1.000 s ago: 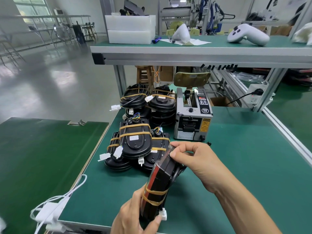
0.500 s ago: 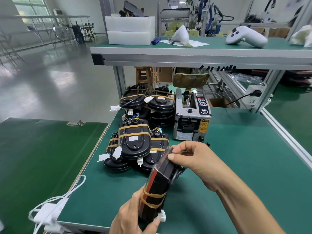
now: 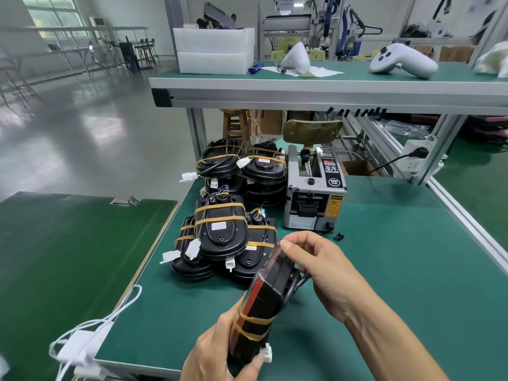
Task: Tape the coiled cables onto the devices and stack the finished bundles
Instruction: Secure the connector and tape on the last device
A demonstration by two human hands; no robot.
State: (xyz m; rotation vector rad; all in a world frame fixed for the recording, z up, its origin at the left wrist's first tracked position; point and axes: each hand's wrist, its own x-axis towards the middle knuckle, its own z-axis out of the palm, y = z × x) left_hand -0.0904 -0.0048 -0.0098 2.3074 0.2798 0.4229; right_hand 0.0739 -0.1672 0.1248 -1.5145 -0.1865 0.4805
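A: Since the tape dispenser (image 3: 314, 189) stands in the middle of the green table (image 3: 398, 270), I count from it. How many finished bundles (image 3: 220, 229) are to its left?

B: Just left of it are two piles. In the far pile I see two bundles on top and more under them. In the near pile there is one on top and at least two below. The exact number I cannot tell, maybe seven or eight, because the lower ones are covered.

A: And the device in the hands (image 3: 265, 303)?

B: One only. It is in front of the dispenser, nearer to the person, held on its edge above the table. Its long axis runs from the near table edge up toward the dispenser, leaning a little right. Two amber tape bands (image 3: 251, 325) go around its lower part, and a white connector (image 3: 266, 353) hangs at the bottom end.

A: How are the fingers?

B: The left hand (image 3: 217, 350) is curled around the lower end, thumb near the connector. The right hand (image 3: 316, 268) pinches the upper end, thumb on the top edge, other fingers bent behind. The coiled cable (image 3: 295, 284) is mostly hidden behind the device; only a black loop shows under the right hand.

A: Anything cut off?

B: The left hand is cut by the bottom edge of the view.
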